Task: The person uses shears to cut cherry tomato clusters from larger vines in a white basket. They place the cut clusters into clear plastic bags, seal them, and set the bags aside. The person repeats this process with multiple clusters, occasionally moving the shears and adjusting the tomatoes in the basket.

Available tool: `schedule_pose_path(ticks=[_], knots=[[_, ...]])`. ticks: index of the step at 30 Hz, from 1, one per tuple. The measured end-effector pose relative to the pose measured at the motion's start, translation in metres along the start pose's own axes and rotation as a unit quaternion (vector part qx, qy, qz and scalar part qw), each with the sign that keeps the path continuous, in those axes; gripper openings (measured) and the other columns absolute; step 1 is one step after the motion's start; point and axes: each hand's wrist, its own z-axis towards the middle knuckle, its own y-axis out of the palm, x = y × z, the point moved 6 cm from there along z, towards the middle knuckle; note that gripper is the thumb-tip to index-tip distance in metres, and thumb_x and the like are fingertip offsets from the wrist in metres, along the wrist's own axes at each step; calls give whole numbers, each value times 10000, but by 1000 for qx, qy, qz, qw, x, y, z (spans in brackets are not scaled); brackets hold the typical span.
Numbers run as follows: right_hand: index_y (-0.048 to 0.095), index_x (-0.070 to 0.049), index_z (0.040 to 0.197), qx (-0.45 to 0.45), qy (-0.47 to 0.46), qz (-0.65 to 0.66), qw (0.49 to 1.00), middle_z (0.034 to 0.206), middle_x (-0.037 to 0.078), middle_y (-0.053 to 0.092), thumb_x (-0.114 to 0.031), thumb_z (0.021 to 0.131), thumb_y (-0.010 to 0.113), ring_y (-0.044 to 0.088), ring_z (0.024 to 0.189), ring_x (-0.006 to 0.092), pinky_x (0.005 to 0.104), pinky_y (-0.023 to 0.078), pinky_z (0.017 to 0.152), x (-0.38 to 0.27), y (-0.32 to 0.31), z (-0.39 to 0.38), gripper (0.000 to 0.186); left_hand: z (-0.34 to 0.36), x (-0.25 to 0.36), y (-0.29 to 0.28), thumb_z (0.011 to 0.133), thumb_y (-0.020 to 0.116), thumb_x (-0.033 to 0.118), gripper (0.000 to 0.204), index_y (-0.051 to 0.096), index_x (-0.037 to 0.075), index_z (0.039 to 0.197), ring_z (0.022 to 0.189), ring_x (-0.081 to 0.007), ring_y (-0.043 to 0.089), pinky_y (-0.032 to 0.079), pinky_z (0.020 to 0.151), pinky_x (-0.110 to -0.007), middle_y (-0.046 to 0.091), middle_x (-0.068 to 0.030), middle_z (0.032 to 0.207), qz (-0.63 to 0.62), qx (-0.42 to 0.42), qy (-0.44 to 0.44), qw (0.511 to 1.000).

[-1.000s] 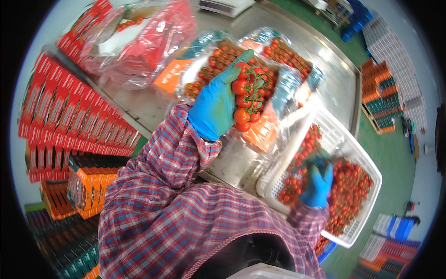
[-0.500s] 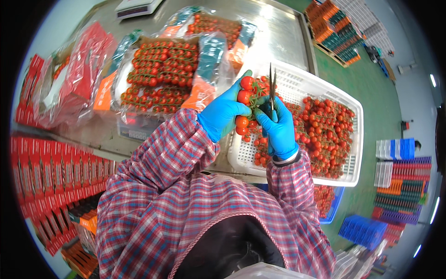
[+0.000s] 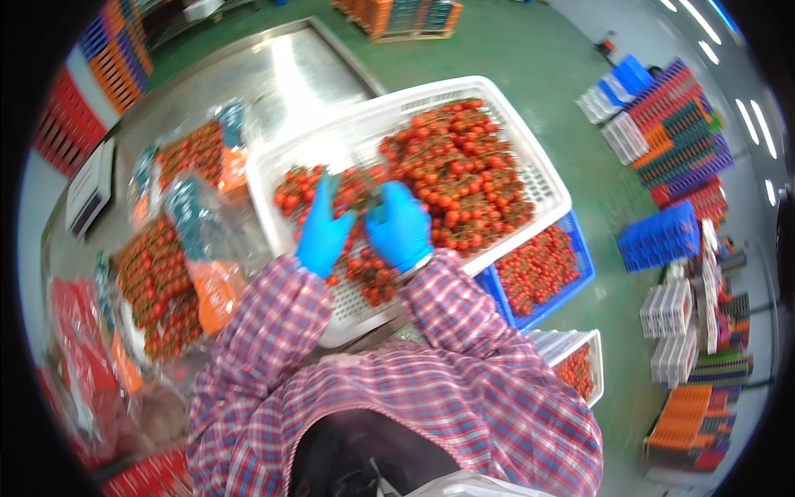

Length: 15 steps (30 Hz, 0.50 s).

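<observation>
Over here the person's blue-gloved left hand (image 3: 323,235) is near the middle of the frame, thumb and fingers spread, above small round red tomatoes on green stems (image 3: 460,178) lying in a white perforated plastic crate (image 3: 556,192). The blue-gloved right hand (image 3: 401,227) curls just beside it; its fingertips are blurred, so I can't tell whether it grips anything. The fruit should be light, smooth and rather slippery, firm yet easily bruised or split; I'd take a bunch by its stem, not squeeze it. The crate's rim passes under both checked sleeves (image 3: 455,302), and the pile rises thickest toward upper right. There seems more room in the crate's thinner left part, and over the shiny metal table (image 3: 286,70) at upper left.
</observation>
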Motion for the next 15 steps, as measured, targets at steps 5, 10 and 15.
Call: schedule_pose_path(ticks=[5,10,15], knots=[[528,-68,893,-7,73,73,995,788,137,581,-151,763,643,587,675,316,391,473,584,11,-12,11,193,-2,11,0,811,652,153,750,205,5,1394,1174,-256,458,392,957,-329,379,-178,1347,239,15,33,970],[496,8,1156,-165,46,412,895,1020,101,584,37,816,536,576,848,168,286,488,712,-61,10,2,344,-30,43,-32,861,593,208,423,474,37,1229,975,-195,578,488,833,-335,599,-104,1086,-477,94,-129,864],[440,51,1217,-227,47,482,845,903,73,519,-54,857,455,511,705,130,245,474,512,-81,24,17,375,-111,116,-215,885,542,257,386,477,62,1213,774,-207,597,516,705,-320,592,-79,1002,-465,154,87,867]])
